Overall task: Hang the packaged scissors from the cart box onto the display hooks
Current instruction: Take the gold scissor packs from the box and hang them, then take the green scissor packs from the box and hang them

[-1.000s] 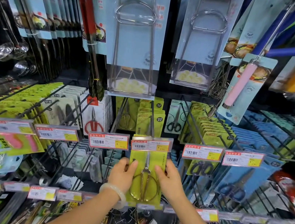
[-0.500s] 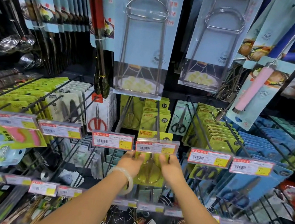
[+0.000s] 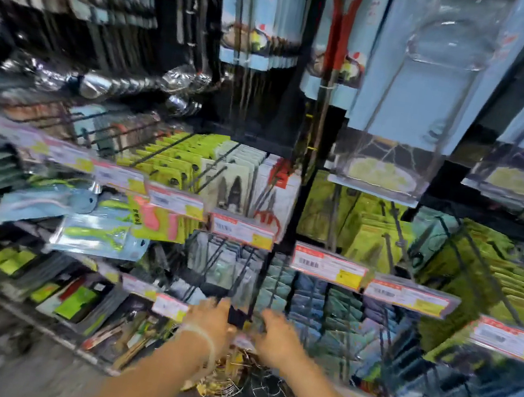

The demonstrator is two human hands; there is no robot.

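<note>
1. Display rack, dark frame, is carrying rows of wire hooks; whole view is blurring.
2. Green scissor packs are hanging on the middle hooks.
3. Price tags are sitting at the hook ends.
4. Blue-backed utensil cards are hanging above.

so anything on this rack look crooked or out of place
The frame is badly motion-blurred, so little can be judged. One thing stands out: the silvery blue and lime packets at lower left lie tilted and splayed, not in a neat row like the green packs above. Both hands look empty.
</note>
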